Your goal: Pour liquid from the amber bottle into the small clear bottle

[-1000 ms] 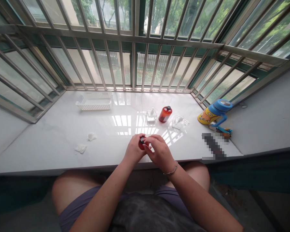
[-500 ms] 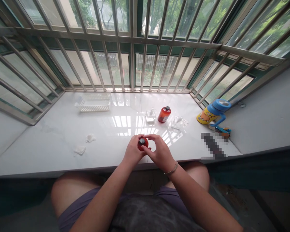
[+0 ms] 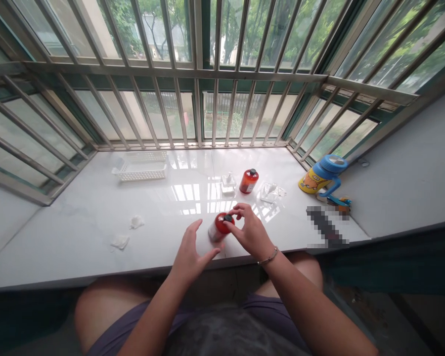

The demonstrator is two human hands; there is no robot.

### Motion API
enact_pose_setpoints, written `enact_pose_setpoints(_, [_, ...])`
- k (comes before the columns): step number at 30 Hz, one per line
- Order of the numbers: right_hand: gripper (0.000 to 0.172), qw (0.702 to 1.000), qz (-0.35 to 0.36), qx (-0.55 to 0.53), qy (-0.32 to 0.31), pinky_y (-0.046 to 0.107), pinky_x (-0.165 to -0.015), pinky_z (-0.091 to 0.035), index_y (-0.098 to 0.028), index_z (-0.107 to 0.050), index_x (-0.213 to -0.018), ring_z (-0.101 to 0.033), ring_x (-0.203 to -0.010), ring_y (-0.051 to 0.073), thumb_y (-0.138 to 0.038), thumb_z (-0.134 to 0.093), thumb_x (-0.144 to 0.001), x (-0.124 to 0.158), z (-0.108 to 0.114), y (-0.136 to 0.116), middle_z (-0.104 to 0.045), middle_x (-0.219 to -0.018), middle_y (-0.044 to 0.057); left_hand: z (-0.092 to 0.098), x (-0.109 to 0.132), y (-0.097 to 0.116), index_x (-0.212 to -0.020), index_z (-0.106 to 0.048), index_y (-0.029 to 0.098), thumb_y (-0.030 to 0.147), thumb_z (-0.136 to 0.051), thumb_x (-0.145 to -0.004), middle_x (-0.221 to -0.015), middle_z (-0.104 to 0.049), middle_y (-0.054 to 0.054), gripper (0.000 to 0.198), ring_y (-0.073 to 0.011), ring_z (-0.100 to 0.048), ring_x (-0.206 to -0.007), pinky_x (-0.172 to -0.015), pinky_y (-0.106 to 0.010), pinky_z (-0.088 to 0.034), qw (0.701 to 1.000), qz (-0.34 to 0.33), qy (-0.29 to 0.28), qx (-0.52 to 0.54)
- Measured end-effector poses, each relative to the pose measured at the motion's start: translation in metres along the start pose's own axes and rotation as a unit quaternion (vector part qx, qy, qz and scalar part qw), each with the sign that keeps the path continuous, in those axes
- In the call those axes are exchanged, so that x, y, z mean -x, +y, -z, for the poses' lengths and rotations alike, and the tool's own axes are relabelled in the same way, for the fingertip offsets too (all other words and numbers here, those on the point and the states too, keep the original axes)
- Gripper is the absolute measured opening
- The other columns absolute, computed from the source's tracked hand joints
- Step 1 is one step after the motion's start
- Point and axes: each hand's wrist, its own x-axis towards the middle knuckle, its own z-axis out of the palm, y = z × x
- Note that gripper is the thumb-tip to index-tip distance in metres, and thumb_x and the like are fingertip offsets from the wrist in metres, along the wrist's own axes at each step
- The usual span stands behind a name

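Note:
A red bottle [image 3: 218,230] with a black cap and a pale label leans to the right near the front edge of the white marble ledge [image 3: 163,232]. My right hand [image 3: 252,232] pinches it at the cap with thumb and fingertips. Just left of the bottle, my left hand [image 3: 190,252] is open, its thumb and fingers spread and apart from it. A second bottle [image 3: 248,182], orange-red with a black cap, stands upright farther back. Beside that one is a small clear pump dispenser [image 3: 228,184].
A white perforated basket [image 3: 141,173] sits at the back left, and crumpled tissues [image 3: 119,242] lie in front of it. Right of the bottles are clear plastic wrapping [image 3: 271,193] and a blue and yellow tumbler [image 3: 315,179]. Metal bars [image 3: 170,74] line the window.
My left hand has let go of the red bottle and moved left, its fingers spreading. The bottle now leans, with my right hand at its cap. The view has shifted slightly.

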Motion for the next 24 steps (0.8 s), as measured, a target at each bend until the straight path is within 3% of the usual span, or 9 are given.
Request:
enact_pose_setpoints(3, [0.045,0.998,-0.042,0.031,0.032,0.046,-0.087,-0.063,-0.026,-0.051,-0.129,-0.072,-0.094,0.025,-0.046,-0.075,-0.097,-0.003,0.023,0.021,-0.073,-0.122,0.009,0.029,0.027,-0.008,-0.144,-0.06,0.024,0.045,-0.075,-0.096,-0.144,-0.069,-0.013,0.055,-0.0316,-0.067,-0.136,-0.118,-0.049,-0.054,0.998,0.041,0.028,-0.039])
enact_pose_setpoints(6, [0.049,0.994,-0.054,0.08,0.059,0.046,-0.088,-0.062,-0.025,-0.051,-0.129,-0.071,-0.097,0.027,-0.052,-0.075,-0.095,-0.008,0.049,0.044,-0.073,-0.123,0.011,0.06,0.056,-0.022,-0.109,-0.077,0.025,0.052,-0.067,-0.1,-0.111,-0.082,-0.006,0.03,-0.0266,-0.078,-0.106,-0.098,-0.037,-0.063,0.992,0.115,-0.02,-0.054])
enact_pose_setpoints(9, [0.048,0.985,-0.047,0.142,0.087,0.047,-0.089,-0.061,-0.024,-0.054,-0.127,-0.071,-0.098,0.028,-0.054,-0.074,-0.095,-0.014,0.073,0.067,-0.072,-0.123,0.012,0.087,0.085,-0.043,-0.1,-0.081,0.027,0.056,-0.062,-0.1,-0.102,-0.084,-0.003,0.035,-0.0248,-0.079,-0.097,-0.087,-0.031,-0.063,0.976,0.178,-0.114,-0.053])
enact_pose_setpoints(13, [0.042,0.971,-0.06,0.198,0.119,0.044,-0.088,-0.06,-0.024,-0.056,-0.128,-0.071,-0.099,0.029,-0.048,-0.07,-0.096,-0.02,0.096,0.094,-0.073,-0.122,0.012,0.113,0.128,-0.093,-0.1,-0.083,0.029,0.055,-0.054,-0.101,-0.106,-0.084,-0.005,0.039,-0.0282,-0.078,-0.103,-0.094,-0.035,-0.063,0.947,0.229,-0.197,-0.109])
enact_pose_setpoints(15, [0.037,0.963,-0.065,0.232,0.12,0.045,-0.089,-0.059,-0.024,-0.058,-0.126,-0.07,-0.102,0.03,-0.043,-0.069,-0.096,-0.022,0.102,0.1,-0.073,-0.12,0.012,0.122,0.153,-0.125,-0.1,-0.083,0.026,0.052,-0.056,-0.094,-0.113,-0.083,-0.01,0.037,-0.0333,-0.076,-0.112,-0.106,-0.043,-0.059,0.936,0.229,-0.178,-0.201])
enact_pose_setpoints(18, [0.035,0.95,-0.032,0.283,0.127,0.051,-0.1,-0.056,-0.022,-0.06,-0.125,-0.067,-0.11,0.034,-0.04,-0.068,-0.096,-0.029,0.102,0.094,-0.072,-0.118,0.014,0.127,0.189,-0.164,-0.128,-0.077,0.019,0.045,-0.059,-0.088,-0.153,-0.066,-0.018,0.051,-0.0388,-0.058,-0.145,-0.126,-0.056,-0.04,0.892,0.261,-0.124,-0.349])
enact_pose_setpoints(21, [0.029,0.949,0.044,0.287,0.12,0.052,-0.112,-0.05,-0.021,-0.062,-0.125,-0.064,-0.12,0.034,-0.036,-0.064,-0.1,-0.043,0.091,0.074,-0.072,-0.126,0.015,0.128,0.21,-0.184,-0.152,-0.06,0.018,0.052,-0.044,-0.099,-0.173,-0.043,-0.018,0.065,-0.0402,-0.03,-0.164,-0.129,-0.073,-0.024,0.864,0.308,-0.078,-0.39])
enact_pose_setpoints(24, [0.026,0.958,0.087,0.264,0.07,0.05,-0.113,-0.05,-0.021,-0.065,-0.126,-0.065,-0.123,0.033,-0.032,-0.06,-0.103,-0.066,0.072,0.053,-0.072,-0.129,0.015,0.134,0.207,-0.192,-0.163,-0.045,0.019,0.061,-0.039,-0.102,-0.18,-0.026,-0.019,0.074,-0.0441,-0.017,-0.168,-0.127,-0.076,-0.024,0.847,0.374,0.014,-0.378])
